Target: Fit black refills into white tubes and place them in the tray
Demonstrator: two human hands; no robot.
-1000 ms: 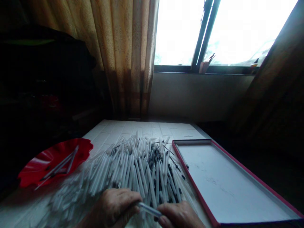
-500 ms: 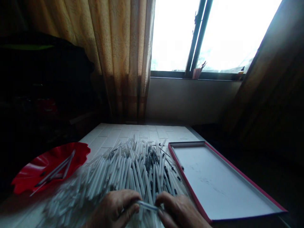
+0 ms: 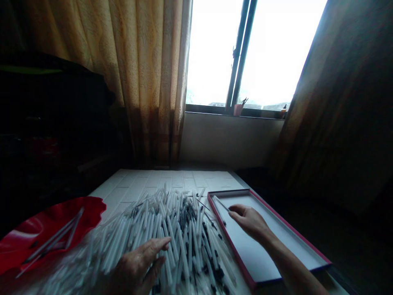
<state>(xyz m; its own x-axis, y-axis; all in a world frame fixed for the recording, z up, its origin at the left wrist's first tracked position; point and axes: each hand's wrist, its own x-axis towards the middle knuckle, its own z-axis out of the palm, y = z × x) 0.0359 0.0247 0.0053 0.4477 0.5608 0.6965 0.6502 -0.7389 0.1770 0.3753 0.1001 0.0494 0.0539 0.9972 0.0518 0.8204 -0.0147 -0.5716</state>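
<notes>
Over the near side of a heap of clear pen barrels (image 3: 147, 221), my left hand (image 3: 141, 262) is open, thumb and forefinger apart with nothing between them. Dark-tipped pieces lie among the barrels on the heap's right side. My right hand (image 3: 248, 221) reaches into the shallow red-edged box (image 3: 294, 246). Its fingers are closed on the near end of a slim pen (image 3: 221, 203), which points to the box's far left corner. Another pen (image 3: 220, 215) lies along the box's left wall.
At the left, a red wavy-edged plate (image 3: 92, 209) holds several pens. The heap and box share a table with a white brick-pattern top (image 3: 172, 179). Behind are a curtain (image 3: 147, 82) and a window, with a pink cup (image 3: 238, 109) on the sill.
My hands, which held a pen together above the heap, have parted. The right one has carried the pen into the box; the left has let go and opened. The view has shifted slightly.
</notes>
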